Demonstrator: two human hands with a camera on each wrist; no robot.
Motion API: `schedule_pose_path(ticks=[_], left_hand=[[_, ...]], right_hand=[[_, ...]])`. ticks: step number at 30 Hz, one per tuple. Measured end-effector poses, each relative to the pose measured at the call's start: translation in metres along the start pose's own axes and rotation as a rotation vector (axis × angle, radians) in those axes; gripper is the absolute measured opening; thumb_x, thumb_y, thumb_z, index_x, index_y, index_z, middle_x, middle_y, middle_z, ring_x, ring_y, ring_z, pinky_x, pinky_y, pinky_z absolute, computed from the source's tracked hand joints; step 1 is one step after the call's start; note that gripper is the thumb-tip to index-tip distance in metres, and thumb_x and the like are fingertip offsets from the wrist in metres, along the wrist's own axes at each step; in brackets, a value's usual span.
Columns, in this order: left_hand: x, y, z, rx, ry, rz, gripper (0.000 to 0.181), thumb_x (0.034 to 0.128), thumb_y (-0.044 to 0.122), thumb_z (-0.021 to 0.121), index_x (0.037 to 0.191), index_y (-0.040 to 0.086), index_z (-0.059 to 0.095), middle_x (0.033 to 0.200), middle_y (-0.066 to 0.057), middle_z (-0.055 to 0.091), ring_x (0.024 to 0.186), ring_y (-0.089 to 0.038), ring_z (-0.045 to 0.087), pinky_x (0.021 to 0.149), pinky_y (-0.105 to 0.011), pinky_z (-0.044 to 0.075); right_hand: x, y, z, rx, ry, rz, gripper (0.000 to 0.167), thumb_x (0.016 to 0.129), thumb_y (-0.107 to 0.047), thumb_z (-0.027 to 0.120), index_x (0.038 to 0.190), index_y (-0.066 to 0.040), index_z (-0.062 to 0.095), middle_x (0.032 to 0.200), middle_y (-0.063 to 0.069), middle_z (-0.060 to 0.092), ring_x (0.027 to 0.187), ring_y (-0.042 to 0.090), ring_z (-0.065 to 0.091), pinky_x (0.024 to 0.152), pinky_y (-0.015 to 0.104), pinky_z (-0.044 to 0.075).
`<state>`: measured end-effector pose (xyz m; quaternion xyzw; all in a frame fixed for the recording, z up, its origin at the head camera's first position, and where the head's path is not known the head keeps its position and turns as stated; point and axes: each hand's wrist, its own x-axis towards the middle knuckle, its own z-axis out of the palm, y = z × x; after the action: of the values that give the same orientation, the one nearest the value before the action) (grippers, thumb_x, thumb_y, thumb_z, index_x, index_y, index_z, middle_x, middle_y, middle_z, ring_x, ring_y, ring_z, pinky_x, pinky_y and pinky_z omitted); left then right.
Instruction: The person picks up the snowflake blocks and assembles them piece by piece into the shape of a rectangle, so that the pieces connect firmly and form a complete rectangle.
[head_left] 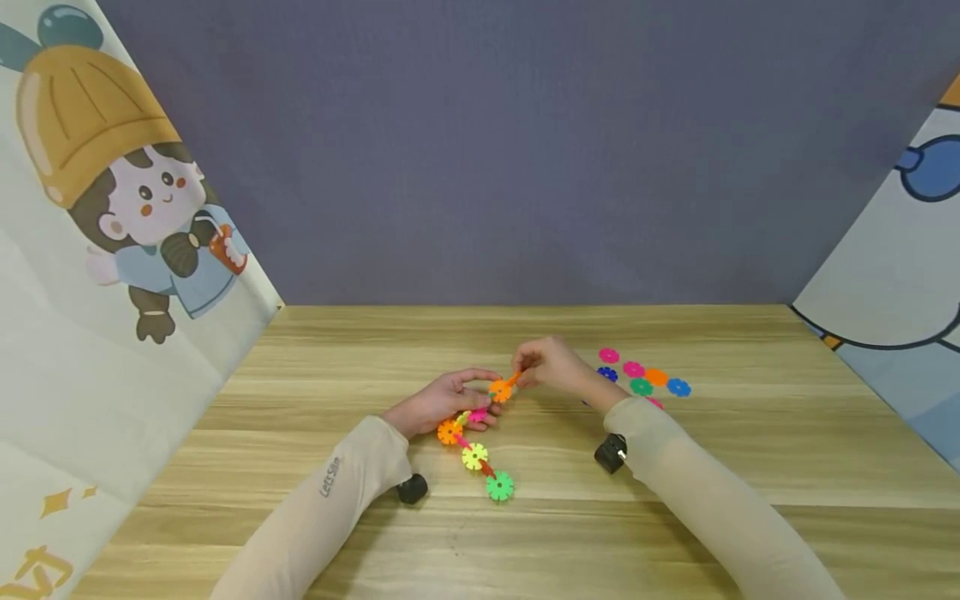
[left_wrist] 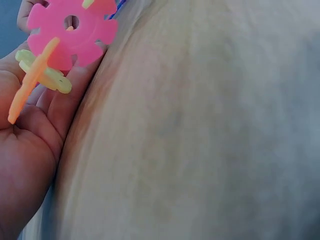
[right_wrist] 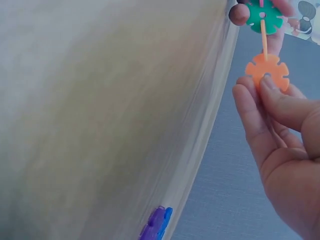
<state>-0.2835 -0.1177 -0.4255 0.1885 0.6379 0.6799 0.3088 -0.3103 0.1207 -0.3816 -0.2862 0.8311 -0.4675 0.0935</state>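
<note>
Spanning the lower frame, the wood-grained desk [head_left: 570, 533] lies beneath a zigzag chain of notched plastic discs [head_left: 469, 451], lower centre; fingers of the left hand [head_left: 441, 402] pinch its green disc [right_wrist: 270, 22], those of the right hand [head_left: 555, 364] its orange end disc [right_wrist: 275, 67].

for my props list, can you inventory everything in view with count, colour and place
table: 1, wood-grain tan, under everything
disc chain: 1, multicoloured, above or on the table near its middle
pink discs: 3, pink, table's far half, right of centre, one partly hidden
orange disc: 1, orange, beside them
green disc: 1, green, same group
light blue disc: 1, light blue, group's right edge
dark blue disc: at least 1, dark blue, group's left side
back panel: 1, grey-blue, behind
cartoon panels: 2, mostly white, left and right
wrist cameras: 2, black, one per wrist
sleeves: 2, beige, both arms
left hand: 1, bare, holding the chain
right hand: 1, bare, pinching its orange end
</note>
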Motion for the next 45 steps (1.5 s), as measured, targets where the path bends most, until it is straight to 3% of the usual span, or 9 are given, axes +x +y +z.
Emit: schedule_pose_path(ticks=[6, 14, 29, 39, 45], left_hand=[[-0.001, -0.001, 0.000, -0.008, 0.000, 0.013, 0.046, 0.1023, -0.002, 0.050, 0.147, -0.003, 0.039, 0.109, -0.020, 0.069, 0.092, -0.021, 0.071, 0.077, -0.029, 0.060], [-0.004, -0.001, -0.001, -0.009, 0.004, 0.020, 0.046, 0.1023, -0.002, 0.050, 0.146, -0.005, 0.038, 0.108, -0.020, 0.070, 0.092, -0.022, 0.071, 0.079, -0.029, 0.060], [-0.005, -0.001, -0.003, -0.011, 0.014, 0.014, 0.046, 0.1023, -0.004, 0.048, 0.146, -0.006, 0.036, 0.110, -0.023, 0.069, 0.090, -0.020, 0.072, 0.090, -0.034, 0.057], [-0.003, 0.001, -0.003, -0.008, 0.000, -0.016, 0.043, 0.1032, 0.000, 0.049, 0.145, -0.004, 0.039, 0.110, -0.020, 0.070, 0.092, -0.021, 0.071, 0.091, -0.036, 0.057], [-0.001, 0.003, -0.003, -0.042, -0.010, -0.050, 0.044, 0.1030, 0.003, 0.051, 0.145, -0.001, 0.039, 0.110, -0.019, 0.070, 0.098, -0.024, 0.070, 0.086, -0.034, 0.058]], right_hand=[[0.000, -0.001, 0.001, -0.035, -0.008, 0.003, 0.014, 0.082, 0.014, 0.071, 0.082, 0.002, 0.065, 0.082, 0.018, 0.068, 0.075, 0.022, 0.069, 0.069, 0.037, 0.062], [0.004, -0.003, 0.003, -0.073, -0.001, -0.035, 0.018, 0.077, 0.015, 0.075, 0.079, 0.000, 0.066, 0.078, 0.005, 0.068, 0.078, 0.022, 0.067, 0.066, 0.030, 0.060], [0.006, -0.012, 0.008, -0.168, -0.009, -0.054, 0.020, 0.076, 0.014, 0.077, 0.079, -0.002, 0.065, 0.076, 0.006, 0.070, 0.070, 0.014, 0.065, 0.062, 0.025, 0.059], [0.004, -0.009, 0.005, -0.038, -0.063, 0.008, 0.019, 0.078, 0.018, 0.072, 0.081, 0.001, 0.064, 0.077, 0.009, 0.067, 0.073, 0.021, 0.067, 0.068, 0.037, 0.062], [0.000, -0.004, -0.006, -0.011, -0.095, 0.021, 0.019, 0.077, 0.013, 0.074, 0.093, 0.004, 0.068, 0.087, 0.012, 0.070, 0.081, 0.024, 0.067, 0.070, 0.033, 0.061]])
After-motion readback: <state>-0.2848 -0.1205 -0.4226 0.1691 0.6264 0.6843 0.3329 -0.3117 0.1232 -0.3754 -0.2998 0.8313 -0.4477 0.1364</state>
